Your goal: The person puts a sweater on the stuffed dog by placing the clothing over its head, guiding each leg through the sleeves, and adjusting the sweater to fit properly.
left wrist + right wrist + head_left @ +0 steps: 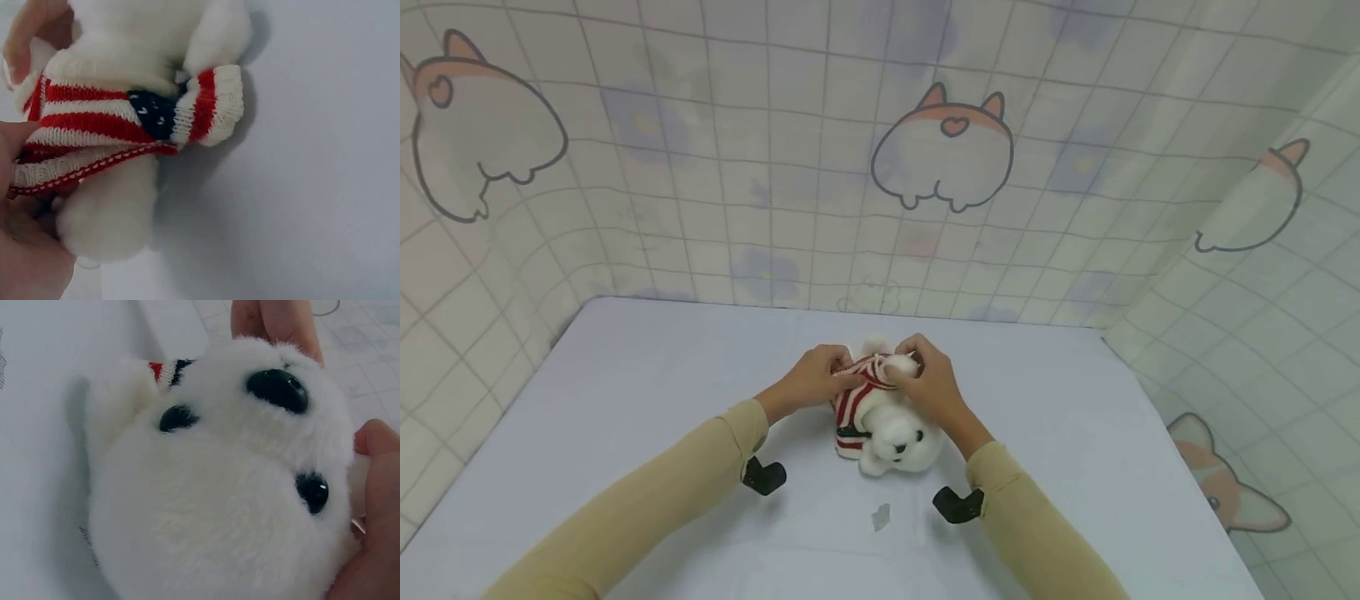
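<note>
A white plush bear [906, 437] lies on its side on the table, its head toward me, with black eyes and nose. It wears a knitted sweater [87, 122] with red and white stripes and a navy patch. My left hand [808, 379] pinches the sweater's red-edged hem between thumb and fingers, beside a furry leg [112, 215]. On the other side, my right hand [934, 387] grips the bear's upper limb near the sweater, fingers behind it and thumb in front. In the right wrist view the bear's face [225, 469] hides much of the sweater.
The pale table [662, 358] has a small grey patch [881, 517] in front of the bear. Black wrist mounts [764, 476] hang below both sleeves. Patterned cloth [820, 167] with a grid and cartoon animals encloses the back and sides.
</note>
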`<action>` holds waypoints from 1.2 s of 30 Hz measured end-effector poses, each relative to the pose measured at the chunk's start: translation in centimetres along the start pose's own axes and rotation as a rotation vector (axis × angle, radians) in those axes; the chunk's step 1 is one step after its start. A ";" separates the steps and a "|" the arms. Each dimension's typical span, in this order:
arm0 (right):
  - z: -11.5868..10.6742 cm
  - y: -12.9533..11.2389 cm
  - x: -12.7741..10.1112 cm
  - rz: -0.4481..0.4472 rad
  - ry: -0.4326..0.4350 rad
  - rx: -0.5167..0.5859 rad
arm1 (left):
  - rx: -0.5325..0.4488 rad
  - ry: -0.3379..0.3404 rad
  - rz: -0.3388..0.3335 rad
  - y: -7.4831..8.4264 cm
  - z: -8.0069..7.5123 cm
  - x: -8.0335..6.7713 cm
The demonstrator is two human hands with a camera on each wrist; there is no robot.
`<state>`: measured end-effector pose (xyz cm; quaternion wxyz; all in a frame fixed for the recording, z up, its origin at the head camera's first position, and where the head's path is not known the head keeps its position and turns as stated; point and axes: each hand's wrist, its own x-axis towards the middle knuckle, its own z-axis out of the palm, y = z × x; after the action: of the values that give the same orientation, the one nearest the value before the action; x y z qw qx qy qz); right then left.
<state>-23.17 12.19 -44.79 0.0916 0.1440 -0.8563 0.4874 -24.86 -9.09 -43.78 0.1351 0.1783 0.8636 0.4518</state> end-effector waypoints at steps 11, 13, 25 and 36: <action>0.3 0.7 -0.3 0.020 0.120 0.017 | -0.150 0.064 -0.127 -2.8 -0.7 -0.1; 0.2 0.5 -0.3 -0.020 0.082 -0.011 | -0.136 0.092 -0.133 -2.9 -0.7 -0.2; -0.6 0.9 -0.5 0.022 -0.130 -0.092 | -0.118 0.001 -0.131 -3.5 -1.3 -0.9; -0.8 1.1 -0.7 0.117 -0.182 -0.089 | -0.149 -0.190 -0.108 -4.9 -1.9 -1.9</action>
<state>-22.86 13.54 -45.48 -0.0089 0.1331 -0.8889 0.4383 -24.81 -13.87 -46.71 0.2531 0.1630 0.8194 0.4877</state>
